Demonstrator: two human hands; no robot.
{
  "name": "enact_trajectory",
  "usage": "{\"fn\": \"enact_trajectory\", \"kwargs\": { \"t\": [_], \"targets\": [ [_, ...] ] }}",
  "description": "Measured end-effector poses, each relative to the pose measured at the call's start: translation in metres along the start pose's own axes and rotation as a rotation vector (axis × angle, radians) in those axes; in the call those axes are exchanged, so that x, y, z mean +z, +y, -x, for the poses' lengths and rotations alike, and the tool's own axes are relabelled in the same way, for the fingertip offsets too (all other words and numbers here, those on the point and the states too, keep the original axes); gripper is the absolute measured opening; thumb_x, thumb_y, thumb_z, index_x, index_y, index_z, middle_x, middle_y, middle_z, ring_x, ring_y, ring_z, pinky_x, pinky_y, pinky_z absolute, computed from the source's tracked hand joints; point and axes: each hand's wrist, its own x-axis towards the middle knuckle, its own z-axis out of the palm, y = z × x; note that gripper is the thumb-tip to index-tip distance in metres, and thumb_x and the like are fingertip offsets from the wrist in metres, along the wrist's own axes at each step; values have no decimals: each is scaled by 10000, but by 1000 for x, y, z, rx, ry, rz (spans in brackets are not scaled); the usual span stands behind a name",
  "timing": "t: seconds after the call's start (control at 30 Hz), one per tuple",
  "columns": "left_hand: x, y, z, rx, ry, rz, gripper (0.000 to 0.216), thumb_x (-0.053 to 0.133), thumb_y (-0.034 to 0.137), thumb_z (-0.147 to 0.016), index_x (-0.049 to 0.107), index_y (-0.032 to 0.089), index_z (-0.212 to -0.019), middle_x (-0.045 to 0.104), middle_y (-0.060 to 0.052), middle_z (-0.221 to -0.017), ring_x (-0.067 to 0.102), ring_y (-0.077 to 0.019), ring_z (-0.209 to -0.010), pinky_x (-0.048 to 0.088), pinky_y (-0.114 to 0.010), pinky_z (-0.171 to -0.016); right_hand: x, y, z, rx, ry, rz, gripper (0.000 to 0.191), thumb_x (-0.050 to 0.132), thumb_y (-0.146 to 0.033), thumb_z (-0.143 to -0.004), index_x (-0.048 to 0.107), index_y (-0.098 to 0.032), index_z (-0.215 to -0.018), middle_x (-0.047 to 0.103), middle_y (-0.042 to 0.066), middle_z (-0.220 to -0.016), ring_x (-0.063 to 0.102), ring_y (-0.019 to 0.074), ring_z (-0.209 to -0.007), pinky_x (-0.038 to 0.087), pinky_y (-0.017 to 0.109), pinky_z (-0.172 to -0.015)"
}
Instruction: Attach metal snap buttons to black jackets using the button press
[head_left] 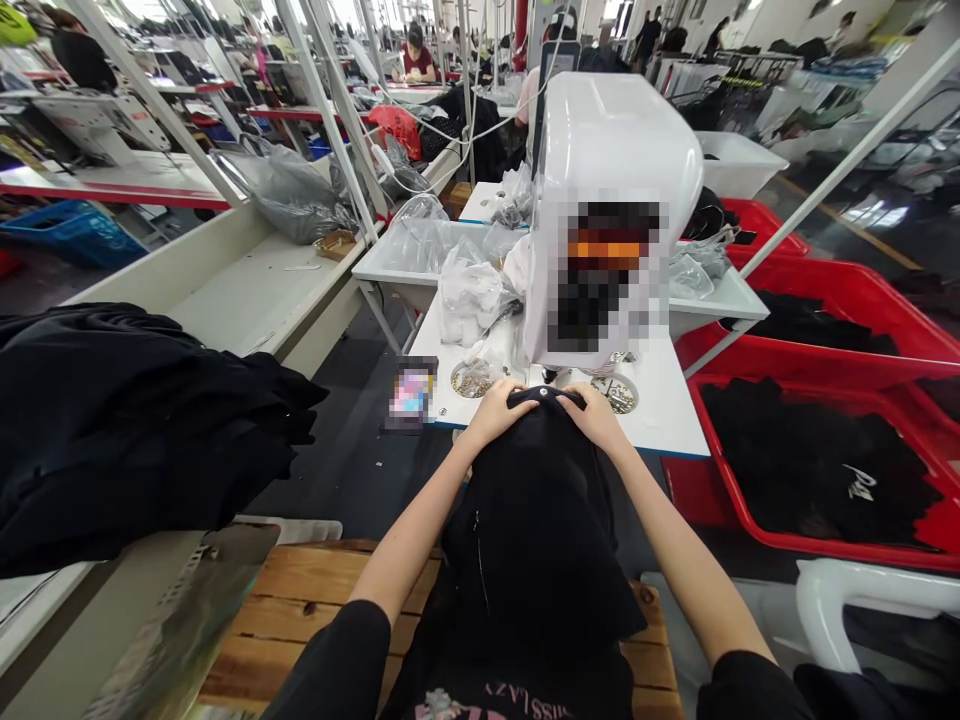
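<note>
A dark garment (544, 500) hangs from the machine down over my lap, with a zip line on its left part. My left hand (499, 408) pinches its top edge on the left side. On the right side my right hand (596, 412) grips the same edge between thumb and fingers. Between the two hands a small silver snap button (544, 392) shows on the cloth. Just beyond it stands the white machine head (615, 130), its front partly blurred out. The machine's lower tip is close to the garment's edge; whether they touch I cannot tell.
Round trays of small metal parts (472, 378) are set into the white tabletop (667, 415). A pile of dark garments (135, 420) lies at left. Red bins (739, 500) with dark cloth stand at right. White poles (840, 150) slant past both sides. Other people work farther back.
</note>
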Motion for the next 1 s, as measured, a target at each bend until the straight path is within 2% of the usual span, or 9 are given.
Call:
{"fn": "enact_trajectory", "kwargs": {
  "t": [0.17,0.23,0.3,0.37,0.47,0.73,0.83,0.93,1.0],
  "targets": [
    [-14,8,18,52,-108,-49,106,618,235,-808,559,171,-869,506,15,-704,495,-133,-654,416,-242,-626,-22,-14,22,-137,-91,3,71,528,-227,-819,572,-208,-872,585,27,-818,547,174,-753,444,305,-682],
    [-17,9,34,216,-157,-121,44,526,130,-829,540,169,-845,515,-8,-747,481,-139,-690,406,-244,-632,-26,-15,43,-257,-108,83,133,492,-98,-777,555,-206,-823,541,18,-757,506,161,-703,415,287,-634],
    [-19,9,53,428,-162,-218,167,426,42,-833,534,169,-840,534,-36,-792,470,-152,-737,404,-262,-664,-26,-14,67,-388,-49,151,209,459,-16,-743,538,-203,-788,535,20,-741,489,159,-704,402,291,-641],
    [-19,11,71,593,-113,-298,209,389,26,-850,539,173,-853,549,-47,-792,455,-157,-730,401,-279,-670,-24,-15,91,-474,40,183,237,461,14,-741,535,-205,-791,552,25,-750,486,157,-709,401,297,-654],
    [-17,18,92,704,-20,-336,177,414,64,-880,543,185,-880,572,-43,-780,462,-150,-704,404,-286,-662,-20,-19,116,-507,133,185,254,484,23,-748,541,-215,-814,553,17,-730,479,146,-683,398,287,-626],
    [-18,28,104,759,65,-380,140,516,71,-850,546,206,-828,585,3,-707,501,-125,-643,414,-264,-631,-16,-17,131,-427,220,171,265,503,24,-741,573,-226,-792,541,5,-703,500,139,-668,402,293,-619],
    [-16,27,106,723,70,-377,176,502,61,-836,567,211,-902,612,-4,-735,539,-135,-680,429,-271,-658,-15,-23,132,-406,237,172,242,521,7,-751,584,-226,-774,550,1,-694,510,138,-664,397,304,-642],
    [-13,35,114,532,53,-392,320,488,122,-835,539,184,-1144,650,-90,-965,585,-208,-910,452,-355,-797,-11,-50,140,-411,191,157,195,540,-28,-778,594,-216,-775,576,4,-696,507,129,-649,373,297,-632],
    [-12,43,122,436,-53,-373,449,447,140,-835,459,152,-1283,599,-149,-1162,530,-263,-1106,418,-437,-913,-7,-75,147,-442,78,137,171,523,-54,-816,596,-206,-789,584,2,-685,500,117,-624,361,285,-614]
  ]
}}
